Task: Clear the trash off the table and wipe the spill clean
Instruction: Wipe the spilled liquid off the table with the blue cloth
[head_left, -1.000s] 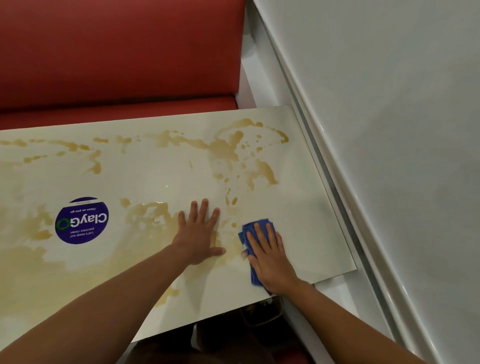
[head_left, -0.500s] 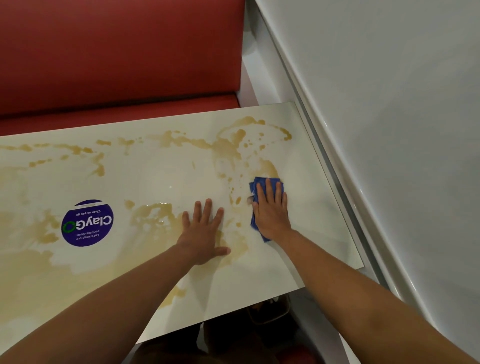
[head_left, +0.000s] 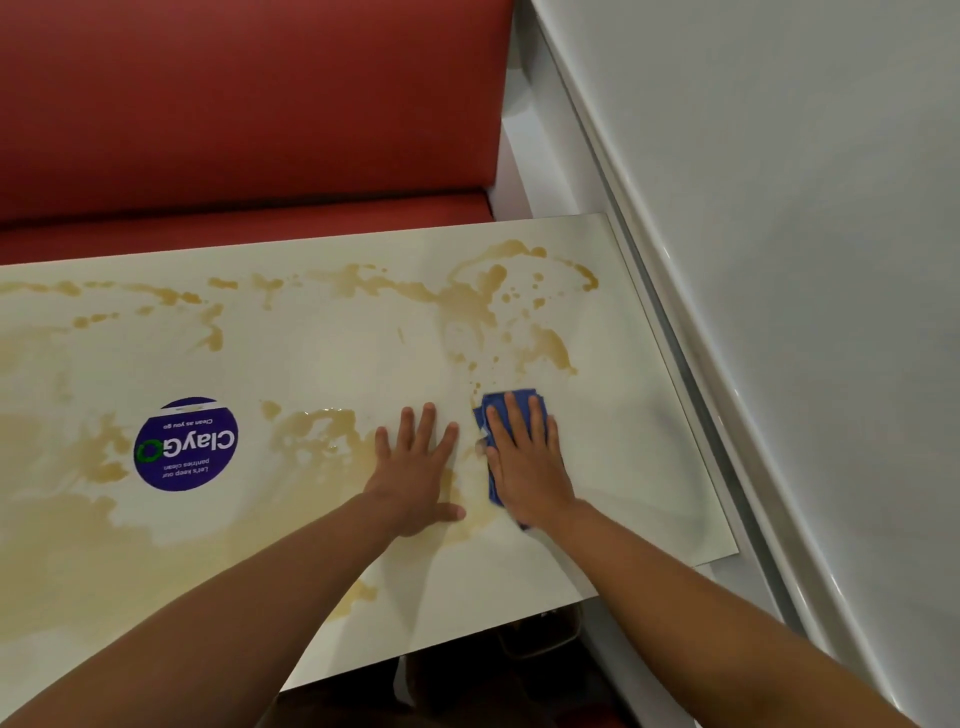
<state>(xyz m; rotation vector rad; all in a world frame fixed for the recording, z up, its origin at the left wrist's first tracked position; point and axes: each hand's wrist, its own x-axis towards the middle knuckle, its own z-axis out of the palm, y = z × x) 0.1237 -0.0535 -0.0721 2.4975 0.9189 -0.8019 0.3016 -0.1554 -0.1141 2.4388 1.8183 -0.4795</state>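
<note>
While the left hand (head_left: 415, 473) lies flat with fingers spread on the bench (head_left: 639, 467), the right hand (head_left: 527, 462) presses the blue cloth (head_left: 511, 402) flat, grip apart, just right of it. Brown spill (head_left: 467, 301) is splashed across the far side, plus a purple sticker (head_left: 185, 444) at left.

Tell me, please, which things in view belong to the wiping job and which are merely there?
Part of the job:
- blue cloth, pressed flat under the right hand
- brown spill spread across the table
- left hand, flat on the table beside the cloth

Merely there:
- round purple sticker on the tabletop
- red bench seat behind the table
</note>
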